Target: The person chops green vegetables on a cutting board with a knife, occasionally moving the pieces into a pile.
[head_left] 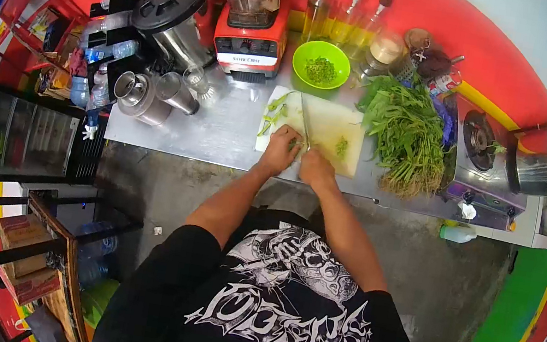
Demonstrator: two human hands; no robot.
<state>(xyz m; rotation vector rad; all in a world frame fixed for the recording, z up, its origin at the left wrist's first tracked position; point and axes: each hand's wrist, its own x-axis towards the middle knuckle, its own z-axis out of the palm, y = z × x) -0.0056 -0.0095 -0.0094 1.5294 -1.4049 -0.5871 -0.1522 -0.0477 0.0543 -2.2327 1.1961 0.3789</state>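
Note:
My right hand (pixel 317 168) is wrapped around the handle of a kitchen knife (pixel 307 120), its blade pointing away from me across a white cutting board (pixel 339 115). Close beside the blade, my left hand (pixel 281 149) is curled down on the board, with a bit of green stalk showing at its fingertips. Loose green stalks (pixel 274 114) lie on the board's left part. Right of the knife sits a small heap of chopped green pieces (pixel 342 146). Behind the board, a bright green bowl (pixel 344 59) contains more chopped greens (pixel 320 70).
A large bunch of leafy greens (pixel 405 131) lies right of the board, beside a gas stove (pixel 462 174) with a metal pot (pixel 542 170). Along the back stand a red blender (pixel 249 42) and pump bottles (pixel 346 21). Metal shakers (pixel 143 101) are at left.

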